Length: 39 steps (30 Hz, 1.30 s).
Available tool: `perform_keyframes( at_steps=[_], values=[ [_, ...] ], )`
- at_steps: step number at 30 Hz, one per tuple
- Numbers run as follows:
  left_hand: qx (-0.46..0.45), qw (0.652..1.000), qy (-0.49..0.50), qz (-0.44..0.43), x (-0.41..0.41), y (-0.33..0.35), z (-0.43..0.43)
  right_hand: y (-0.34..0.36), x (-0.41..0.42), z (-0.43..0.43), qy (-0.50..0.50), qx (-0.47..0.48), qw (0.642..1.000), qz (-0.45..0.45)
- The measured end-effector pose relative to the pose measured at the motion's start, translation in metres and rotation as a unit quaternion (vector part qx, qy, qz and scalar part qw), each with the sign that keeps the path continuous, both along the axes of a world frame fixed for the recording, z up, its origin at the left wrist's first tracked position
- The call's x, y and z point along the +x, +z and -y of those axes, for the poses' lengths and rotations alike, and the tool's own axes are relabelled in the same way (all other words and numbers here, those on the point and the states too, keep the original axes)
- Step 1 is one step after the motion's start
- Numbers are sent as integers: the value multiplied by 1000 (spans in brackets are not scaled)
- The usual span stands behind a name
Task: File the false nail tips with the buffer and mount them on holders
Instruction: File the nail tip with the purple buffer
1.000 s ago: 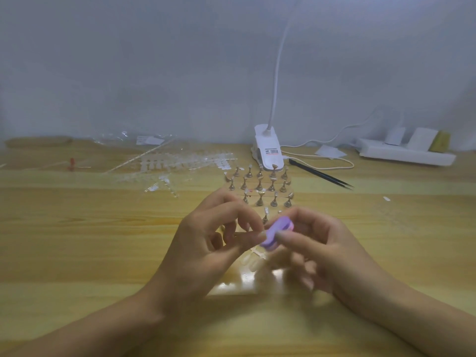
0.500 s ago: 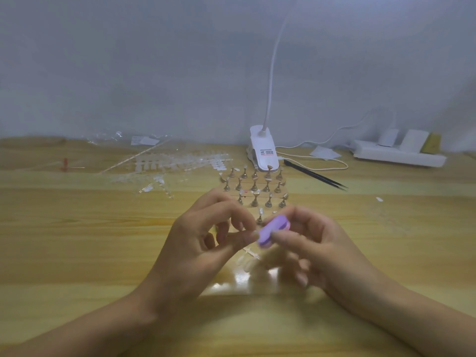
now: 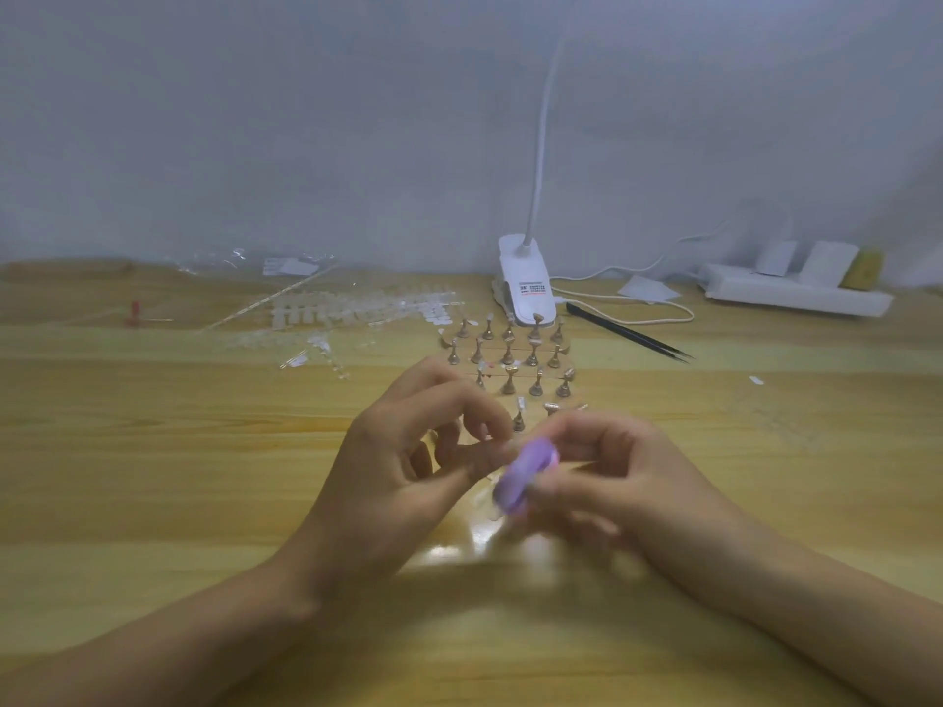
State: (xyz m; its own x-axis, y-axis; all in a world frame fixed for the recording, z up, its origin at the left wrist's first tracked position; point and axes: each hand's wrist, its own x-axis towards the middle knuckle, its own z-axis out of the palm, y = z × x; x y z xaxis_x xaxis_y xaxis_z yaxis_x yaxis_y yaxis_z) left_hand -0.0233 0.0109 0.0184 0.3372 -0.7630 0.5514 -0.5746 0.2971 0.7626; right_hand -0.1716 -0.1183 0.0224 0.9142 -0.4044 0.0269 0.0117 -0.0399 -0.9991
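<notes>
My right hand (image 3: 602, 482) grips a small purple buffer block (image 3: 523, 474) between thumb and fingers, blurred with motion. My left hand (image 3: 408, 466) pinches a clear false nail tip (image 3: 502, 448) between thumb and forefinger, pressed against the buffer; the tip is barely visible. Beyond the hands stand several small gold holders (image 3: 510, 354) in rows on the wooden table (image 3: 153, 477); a few carry clear tips. A clear sheet with loose tips (image 3: 490, 507) lies under the hands, mostly hidden.
Strips of clear nail tips and plastic packaging (image 3: 357, 308) lie at the back left. A white clip lamp (image 3: 525, 288), black tweezers (image 3: 627, 331) and a white power strip (image 3: 796, 293) sit along the back. A small red item (image 3: 134, 312) is far left.
The buffer has tilted and slid downward against the nail tip, now blurred. The view has shifted slightly; both hands stay in the same place.
</notes>
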Motion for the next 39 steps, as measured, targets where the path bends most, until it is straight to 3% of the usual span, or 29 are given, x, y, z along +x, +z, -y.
perform_keyframes(
  at_steps=[5, 8, 11, 15, 18, 21, 24, 28, 31, 34, 39],
  values=[
    [-1, 1000, 3, -15, 1, 0, -1, 0, 0, 1, -42, 34, 998, 15],
    [5, 1000, -4, -2, 0, 1, -1, 0, 1, 0, -5, -25, 1000, -5],
    [4, 1000, 0, -13, 1, 0, 0, -1, 0, 3, -55, 36, 998, 16],
    [3, 1000, 0, 0, 0, 0, 0, -4, 1, 2, 2, -10, 1000, -2],
    [6, 1000, 0, -1, 0, -1, 0, -3, 1, 4, -44, 39, 998, 16],
    [5, 1000, -2, 7, 0, -1, 0, -4, 0, 4, 12, -13, 1000, -3],
    [4, 1000, 2, -7, 1, -1, 0, -2, 0, 6, -42, 54, 997, 21],
    [7, 1000, 1, -3, 1, -1, 0, -5, 0, 1, 17, -16, 1000, -3],
    [8, 1000, -2, -2, 1, 0, 0, -4, -1, 3, -36, 22, 999, 10],
    [11, 1000, -1, 3, 0, -1, 0, -4, 1, 3, 29, -16, 999, -10],
    [8, 1000, -4, 2, 1, -1, 0, -4, 1, 5, 1, 19, 1000, -4]
  ],
)
